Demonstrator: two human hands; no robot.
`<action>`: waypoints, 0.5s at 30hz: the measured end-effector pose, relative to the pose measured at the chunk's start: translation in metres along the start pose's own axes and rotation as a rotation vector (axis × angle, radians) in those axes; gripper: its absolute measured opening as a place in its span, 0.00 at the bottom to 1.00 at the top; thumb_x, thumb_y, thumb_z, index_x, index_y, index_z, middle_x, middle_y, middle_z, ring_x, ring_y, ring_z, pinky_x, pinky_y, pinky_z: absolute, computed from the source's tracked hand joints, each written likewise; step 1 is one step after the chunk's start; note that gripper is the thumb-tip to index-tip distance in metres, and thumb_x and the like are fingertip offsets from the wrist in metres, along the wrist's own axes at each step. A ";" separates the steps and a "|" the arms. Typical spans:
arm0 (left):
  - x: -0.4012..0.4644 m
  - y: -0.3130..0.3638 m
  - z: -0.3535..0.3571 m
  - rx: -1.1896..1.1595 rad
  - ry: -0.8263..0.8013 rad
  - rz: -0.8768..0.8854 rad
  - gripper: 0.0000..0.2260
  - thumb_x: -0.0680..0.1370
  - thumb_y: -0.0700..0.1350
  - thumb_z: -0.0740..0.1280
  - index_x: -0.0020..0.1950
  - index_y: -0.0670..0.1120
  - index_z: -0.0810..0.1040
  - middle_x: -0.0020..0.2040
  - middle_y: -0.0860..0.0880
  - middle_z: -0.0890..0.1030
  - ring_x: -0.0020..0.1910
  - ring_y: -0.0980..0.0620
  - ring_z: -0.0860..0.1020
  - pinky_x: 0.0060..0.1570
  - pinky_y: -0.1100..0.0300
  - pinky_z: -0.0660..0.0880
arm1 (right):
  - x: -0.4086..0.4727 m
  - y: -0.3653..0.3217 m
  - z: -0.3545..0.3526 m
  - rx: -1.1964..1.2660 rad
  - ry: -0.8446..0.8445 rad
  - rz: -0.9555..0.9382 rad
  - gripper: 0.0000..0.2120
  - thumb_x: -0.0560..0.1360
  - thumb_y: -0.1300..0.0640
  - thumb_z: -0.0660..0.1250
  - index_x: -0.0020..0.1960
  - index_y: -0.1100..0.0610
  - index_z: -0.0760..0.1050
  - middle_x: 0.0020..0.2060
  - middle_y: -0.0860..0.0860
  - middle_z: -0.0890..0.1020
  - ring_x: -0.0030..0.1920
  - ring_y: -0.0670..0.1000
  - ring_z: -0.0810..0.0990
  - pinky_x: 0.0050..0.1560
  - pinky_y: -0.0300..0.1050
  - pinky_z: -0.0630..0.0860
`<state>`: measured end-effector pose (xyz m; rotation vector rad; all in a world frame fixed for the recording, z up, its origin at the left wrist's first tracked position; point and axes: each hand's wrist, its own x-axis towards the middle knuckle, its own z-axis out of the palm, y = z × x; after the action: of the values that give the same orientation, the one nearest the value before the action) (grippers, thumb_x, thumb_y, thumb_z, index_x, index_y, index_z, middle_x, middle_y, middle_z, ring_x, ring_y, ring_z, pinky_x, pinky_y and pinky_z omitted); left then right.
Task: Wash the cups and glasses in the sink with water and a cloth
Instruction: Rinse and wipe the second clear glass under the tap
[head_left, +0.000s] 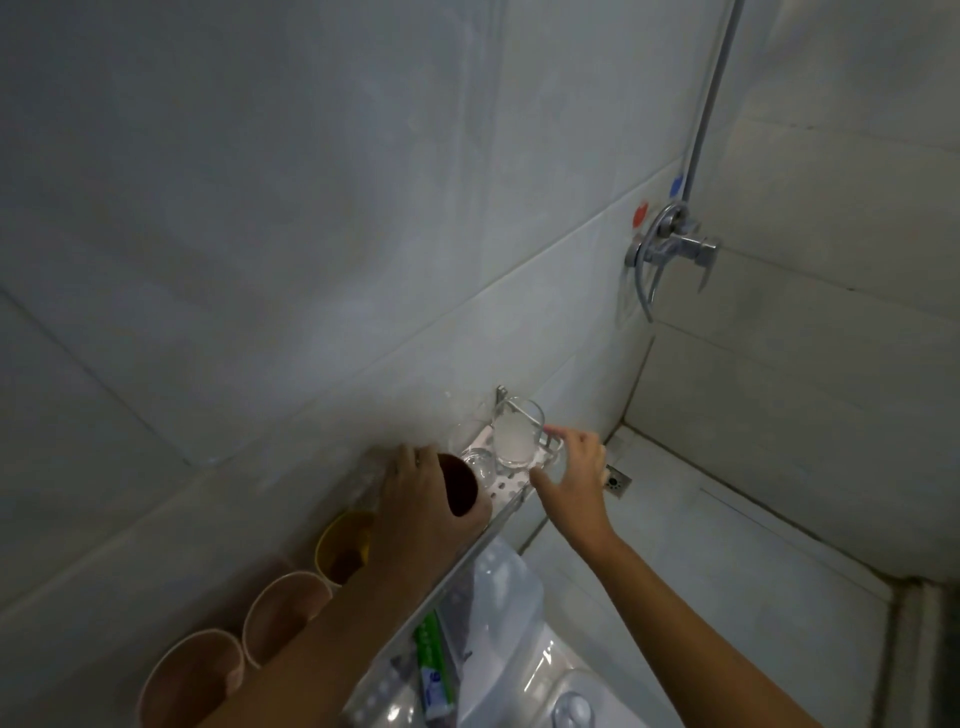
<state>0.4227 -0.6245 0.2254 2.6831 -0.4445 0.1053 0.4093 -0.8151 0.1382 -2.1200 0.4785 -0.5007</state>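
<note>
Left hand (423, 499) wrapped around a dark brown cup (460, 486), mouth tipped toward the camera, apparently lifted off or set onto the wall shelf (511, 493). Right hand (574, 475) reached in from five o'clock, fingers curled on a clear glass mug (517, 434) at its handle side, probably to steady or lift it; milky residue inside, so likely unwashed. Small clear glass (480, 465) stood between cup and mug, touching neither hand.

At seven o'clock of the left hand, lined along the wall: a yellow cup (343, 545) and two pink cups (283, 608), probably queued for washing. At five o'clock, under the shelf, a green-and-white tube (434, 670); lettering too blurred to read. Sink basin (519, 691) at six o'clock. Shower mixer (670, 244) at one o'clock, red and blue dots above.
</note>
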 end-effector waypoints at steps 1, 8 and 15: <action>0.000 0.000 -0.001 -0.015 0.011 0.022 0.31 0.70 0.66 0.70 0.64 0.46 0.70 0.57 0.49 0.71 0.53 0.54 0.68 0.46 0.64 0.67 | -0.007 -0.005 0.000 0.025 0.000 -0.055 0.19 0.71 0.62 0.71 0.58 0.47 0.74 0.53 0.47 0.71 0.57 0.48 0.69 0.63 0.51 0.68; 0.005 -0.015 -0.011 -0.193 -0.085 0.354 0.31 0.67 0.64 0.69 0.61 0.45 0.73 0.53 0.49 0.71 0.49 0.53 0.72 0.45 0.70 0.68 | -0.026 -0.028 -0.001 0.118 -0.249 -0.232 0.14 0.80 0.58 0.66 0.63 0.46 0.76 0.51 0.46 0.78 0.47 0.41 0.78 0.46 0.33 0.74; 0.026 -0.023 -0.024 -0.103 -0.329 0.761 0.29 0.69 0.51 0.74 0.67 0.47 0.71 0.65 0.51 0.71 0.62 0.55 0.70 0.59 0.64 0.72 | -0.011 -0.033 -0.007 -0.205 -0.471 -0.429 0.22 0.83 0.58 0.60 0.75 0.47 0.65 0.57 0.49 0.70 0.46 0.49 0.76 0.45 0.45 0.75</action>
<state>0.4542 -0.6021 0.2419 2.2870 -1.5036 -0.1412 0.4010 -0.7967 0.1673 -2.4500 -0.2075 -0.1735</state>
